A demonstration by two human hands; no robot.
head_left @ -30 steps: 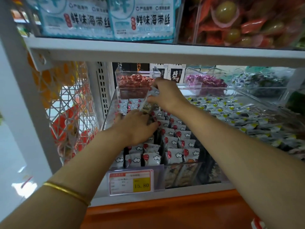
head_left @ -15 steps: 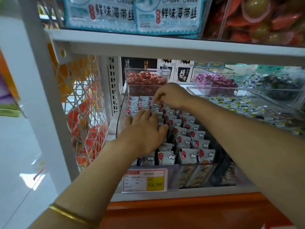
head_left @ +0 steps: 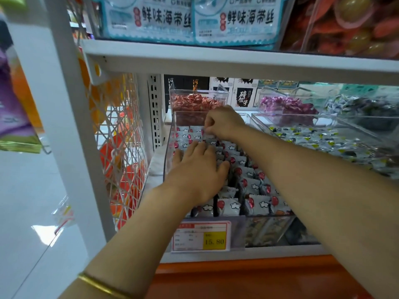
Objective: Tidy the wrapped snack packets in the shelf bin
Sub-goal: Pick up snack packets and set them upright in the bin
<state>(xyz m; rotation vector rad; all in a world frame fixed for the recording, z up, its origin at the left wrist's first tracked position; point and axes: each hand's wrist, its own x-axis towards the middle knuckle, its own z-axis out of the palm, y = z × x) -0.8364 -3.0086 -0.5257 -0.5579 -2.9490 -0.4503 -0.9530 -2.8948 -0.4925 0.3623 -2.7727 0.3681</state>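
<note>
The white snack packets (head_left: 248, 186), each with a red blob and small clouds on it, stand in neat rows inside a see-through bin (head_left: 168, 162) on the lower shelf (head_left: 237, 253); the rows run from the front of the bin to the back. The left hand (head_left: 198, 171) lies flat on top of the packets on the left side of the bin; its fingers are straight and spread, they press down on the packet tops and grab nothing; its thumb is close to the bin's left wall. The right hand (head_left: 224, 124) reaches over the rows to the far end of the bin; its fingers are curled and it pinches the top edge of the back packet (head_left: 204, 133), which sits in the last rows just under the fingertips. A gold bangle (head_left: 101, 285) is on the left wrist. A price tag (head_left: 203, 238) with a yellow box hangs on the front of the bin. Behind the bin is a small clear box of red sweets (head_left: 194, 102); to the right is a box of purple sweets (head_left: 285, 106); beside the bin on the right lies another bin of grey packets (head_left: 323, 139) with yellow-green spots. Blue and white bags (head_left: 168, 18) sit on the shelf above; a white wire basket (head_left: 116, 137) hangs at the left.
</note>
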